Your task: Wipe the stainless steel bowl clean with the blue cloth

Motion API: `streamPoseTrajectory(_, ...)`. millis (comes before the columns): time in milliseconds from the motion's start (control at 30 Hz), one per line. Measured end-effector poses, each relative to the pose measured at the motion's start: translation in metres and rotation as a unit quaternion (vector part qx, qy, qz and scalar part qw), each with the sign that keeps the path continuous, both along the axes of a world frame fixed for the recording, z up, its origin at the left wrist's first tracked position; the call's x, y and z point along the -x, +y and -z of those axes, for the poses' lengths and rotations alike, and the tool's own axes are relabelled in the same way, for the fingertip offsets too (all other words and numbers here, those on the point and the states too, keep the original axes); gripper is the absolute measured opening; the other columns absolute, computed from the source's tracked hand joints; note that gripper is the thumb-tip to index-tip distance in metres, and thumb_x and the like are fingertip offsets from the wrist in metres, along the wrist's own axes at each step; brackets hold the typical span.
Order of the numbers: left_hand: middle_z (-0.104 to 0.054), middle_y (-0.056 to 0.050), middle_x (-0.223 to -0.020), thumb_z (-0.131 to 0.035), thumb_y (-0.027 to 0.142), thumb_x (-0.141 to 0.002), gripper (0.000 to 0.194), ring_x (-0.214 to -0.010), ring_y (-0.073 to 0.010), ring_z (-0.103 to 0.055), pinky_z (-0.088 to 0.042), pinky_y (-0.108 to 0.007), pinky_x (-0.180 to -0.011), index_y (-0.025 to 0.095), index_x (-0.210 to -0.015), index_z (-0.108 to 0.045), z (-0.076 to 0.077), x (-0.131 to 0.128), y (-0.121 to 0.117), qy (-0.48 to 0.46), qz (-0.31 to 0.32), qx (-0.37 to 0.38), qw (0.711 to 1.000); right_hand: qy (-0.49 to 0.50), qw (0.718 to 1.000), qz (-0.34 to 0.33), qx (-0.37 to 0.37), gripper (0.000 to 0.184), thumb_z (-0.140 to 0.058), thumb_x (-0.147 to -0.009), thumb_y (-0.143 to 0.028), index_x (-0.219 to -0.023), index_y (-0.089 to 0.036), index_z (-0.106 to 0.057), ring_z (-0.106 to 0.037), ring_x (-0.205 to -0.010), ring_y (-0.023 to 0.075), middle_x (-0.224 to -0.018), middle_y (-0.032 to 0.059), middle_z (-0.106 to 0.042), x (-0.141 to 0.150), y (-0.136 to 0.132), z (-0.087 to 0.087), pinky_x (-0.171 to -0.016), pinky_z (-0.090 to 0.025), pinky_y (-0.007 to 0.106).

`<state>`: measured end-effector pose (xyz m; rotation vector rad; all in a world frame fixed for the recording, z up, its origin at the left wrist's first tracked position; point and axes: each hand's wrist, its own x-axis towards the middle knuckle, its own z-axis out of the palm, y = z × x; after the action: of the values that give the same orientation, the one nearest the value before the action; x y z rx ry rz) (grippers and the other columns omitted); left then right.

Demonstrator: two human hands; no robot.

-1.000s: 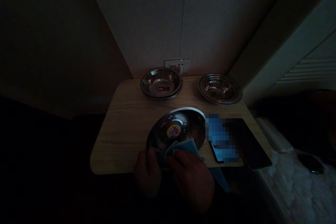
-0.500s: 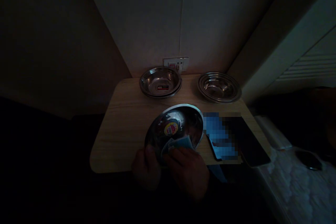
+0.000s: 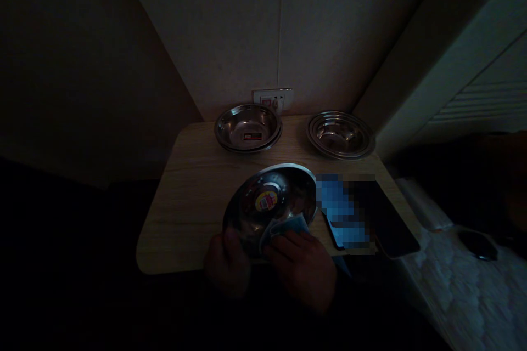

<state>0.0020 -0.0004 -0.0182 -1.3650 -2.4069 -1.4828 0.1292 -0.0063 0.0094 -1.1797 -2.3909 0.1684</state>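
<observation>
Bowl (image 3: pixel 284 197) tilted; left hand (image 3: pixel 228 266) closed on rim, right hand (image 3: pixel 303 266) curled over cloth (image 3: pixel 290 224). Best: steady rim, cloth pressed flat inside.

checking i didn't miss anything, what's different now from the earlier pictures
The right hand and the cloth it holds have slid slightly right inside the bowl since the previous picture. Nothing was picked up or let go. The left hand still grips the bowl's near edge; the left stack and right stack of bowls stay put.
</observation>
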Motion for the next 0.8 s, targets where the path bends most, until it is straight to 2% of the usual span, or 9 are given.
streamPoseTrajectory(167,-0.045,0.004,-0.042,-0.045,0.035,-0.082,0.033,-0.039,-0.0089,-0.035,-0.025,-0.023,-0.040,0.021,-0.052,-0.041,-0.0002,-0.0010,-0.0006,0.001,0.005,0.008,1.000,0.028,0.999,0.008,0.023,0.007,-0.055,-0.082,-0.024,-0.085,-0.021,-0.061,-0.049,-0.070,0.0155,-0.076,-0.0001,-0.061,0.0027,0.0020,-0.0017,-0.059,-0.031,0.030)
streamPoseTrajectory(333,-0.046,0.003,-0.043,-0.045,0.034,-0.082,0.033,-0.040,-0.0089,-0.037,-0.027,-0.022,-0.041,0.020,-0.052,-0.042,0.0022,-0.0004,-0.0014,0.028,0.023,-0.020,0.999,-0.012,1.000,0.012,0.018,0.008,-0.056,-0.080,-0.021,-0.086,-0.021,-0.061,-0.049,-0.071,0.0169,-0.075,0.0007,-0.061,-0.0036,0.0017,-0.0007,-0.059,-0.030,0.031)
streamPoseTrajectory(533,-0.045,0.003,-0.043,-0.045,0.036,-0.082,0.033,-0.040,-0.0088,-0.037,-0.027,-0.022,-0.040,0.020,-0.053,-0.042,-0.0005,-0.0019,-0.0018,-0.001,0.002,0.003,1.000,0.005,1.000,0.005,0.004,0.009,-0.052,-0.085,-0.023,-0.086,-0.021,-0.060,-0.049,-0.071,0.0155,-0.075,0.0011,-0.060,-0.0009,0.0031,0.0003,-0.059,-0.030,0.030)
streamPoseTrajectory(633,-0.044,0.003,-0.042,-0.043,0.036,-0.082,0.034,-0.040,-0.0091,-0.036,-0.026,-0.023,-0.041,0.021,-0.052,-0.040,-0.0024,-0.0022,-0.0018,0.018,0.018,-0.002,1.000,-0.014,1.000,0.001,-0.006,0.010,-0.051,-0.085,-0.020,-0.085,-0.020,-0.061,-0.049,-0.071,0.0157,-0.073,0.0011,-0.060,-0.0039,0.0030,0.0006,-0.059,-0.030,0.031)
streamPoseTrajectory(800,-0.045,0.003,-0.043,-0.045,0.036,-0.081,0.032,-0.041,-0.0091,-0.036,-0.027,-0.023,-0.041,0.020,-0.054,-0.041,0.0031,-0.0005,-0.0034,0.002,0.010,0.005,1.000,0.011,1.000,0.016,-0.003,0.006,-0.055,-0.083,-0.023,-0.084,-0.022,-0.060,-0.048,-0.070,0.0161,-0.074,-0.0003,-0.061,-0.0019,0.0020,0.0015,-0.059,-0.029,0.031)
